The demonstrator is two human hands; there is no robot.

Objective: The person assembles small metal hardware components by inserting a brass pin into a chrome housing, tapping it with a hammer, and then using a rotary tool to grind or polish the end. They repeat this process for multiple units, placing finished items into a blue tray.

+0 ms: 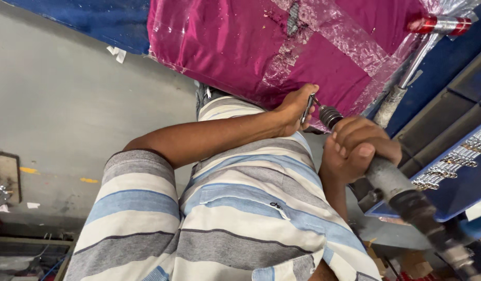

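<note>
**Two hands on a power tool, right up against a magenta cushion**

The tool [391,179] is a grey, grimy cylinder running from the lower right up toward the middle of the view, with a dark ribbed nose [330,116] at its tip. It looks air-driven, going by the hose fitting trailing off bottom right (can't say for sure). The right hand [357,151] is wrapped fully round the body, fingers curled tight, knuckles up. That grip makes sense to me for keeping a heavy barrel steady and aimed.

The left hand [295,109] is closed around a small metal piece [307,108] right at the nose, thumb on top, pinching it between fingers. My guess is it's holding the piece in line with the tip. The left forearm reaches across the striped shirt [240,218], elbow bent and out to the left.

Just beyond both hands sits the magenta cushion [240,47], wrapped in clear plastic with tape strips across it. A chrome tube with red bands [439,24] runs down its right side. Further right, a blue tray of sockets [454,161] sits on a shelf. Grey concrete floor [58,93] on the left.
</note>
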